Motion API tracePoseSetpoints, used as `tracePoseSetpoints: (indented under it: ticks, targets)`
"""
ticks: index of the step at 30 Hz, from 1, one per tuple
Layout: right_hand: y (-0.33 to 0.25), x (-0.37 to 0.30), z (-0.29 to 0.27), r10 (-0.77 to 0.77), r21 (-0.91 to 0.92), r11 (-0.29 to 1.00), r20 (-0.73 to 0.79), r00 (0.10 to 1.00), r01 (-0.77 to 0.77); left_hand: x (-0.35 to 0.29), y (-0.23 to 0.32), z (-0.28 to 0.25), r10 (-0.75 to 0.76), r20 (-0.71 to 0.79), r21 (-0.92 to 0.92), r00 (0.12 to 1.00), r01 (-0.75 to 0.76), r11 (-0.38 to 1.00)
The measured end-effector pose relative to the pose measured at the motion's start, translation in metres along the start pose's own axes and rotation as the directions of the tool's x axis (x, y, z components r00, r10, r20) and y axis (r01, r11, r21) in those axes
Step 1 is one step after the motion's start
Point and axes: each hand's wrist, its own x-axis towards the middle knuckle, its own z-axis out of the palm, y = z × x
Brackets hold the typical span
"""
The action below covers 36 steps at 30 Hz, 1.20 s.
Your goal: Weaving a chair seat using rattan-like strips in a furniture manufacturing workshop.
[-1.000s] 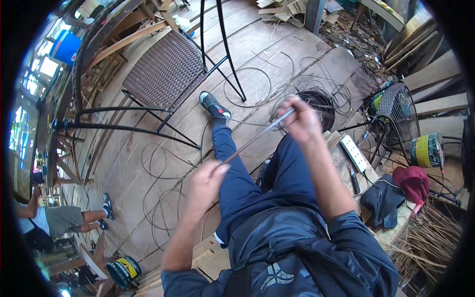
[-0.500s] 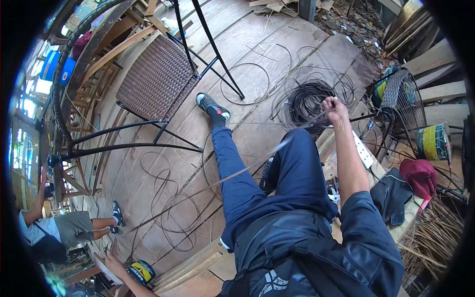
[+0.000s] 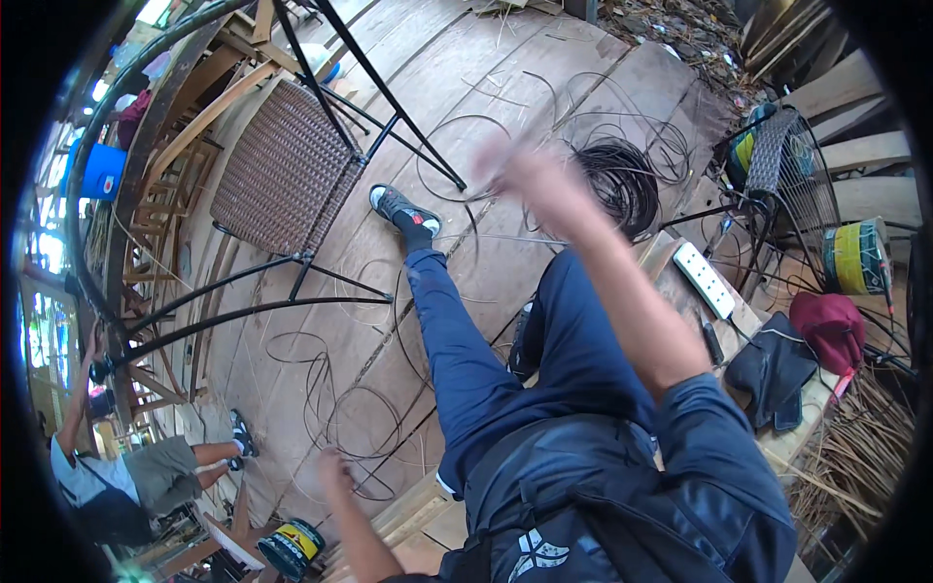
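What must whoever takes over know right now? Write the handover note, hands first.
Right hand: raised high in front, motion-blurred; grip cannot be told.
Left hand: low at the person's left, blurred, just above the loose cord loops on the plank floor; grip cannot be told.
Things: dark cord coil lies on the floor beyond the right hand; the chair's woven panel stands ahead to the left.
Done: that panel looks fully woven.
Left: much cord is loose, both coiled and looped.
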Motion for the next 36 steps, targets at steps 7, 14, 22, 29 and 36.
tracePoseSetpoints:
  ticks: [7, 14, 22, 29, 36]
  targets:
    - [0.186, -0.005, 0.025, 0.424, 0.116, 0.902, -0.063, 0.903, -0.415, -0.054, -0.119, 0.084, -0.447, 0.19, 0.045, 0.874, 0.447, 0.894]
    - [0.358, -0.057, 0.115, 0.184, -0.309, 0.929, -0.093, 0.978, -0.204, -0.09, -0.087, 0.131, -0.319, 0.237, -0.041, 0.918, 0.337, 0.94]
    - [0.322, -0.019, 0.119, 0.488, -0.387, 0.807, 0.011, 0.873, -0.446, -0.107, 0.048, 0.165, -0.025, 0.627, -0.471, 0.779, 0.404, 0.785]
    - [0.174, -0.014, 0.063, 0.366, -0.096, 0.929, 0.098, 0.925, -0.358, -0.134, 0.126, 0.265, 0.225, 0.628, -0.484, 0.745, 0.148, 0.862]
    - [0.064, -0.061, 0.079, -0.077, -0.139, 0.985, 0.181, 0.98, 0.103, -0.19, 0.174, 0.309, 0.436, 0.672, -0.569, 0.599, 0.041, 0.821]
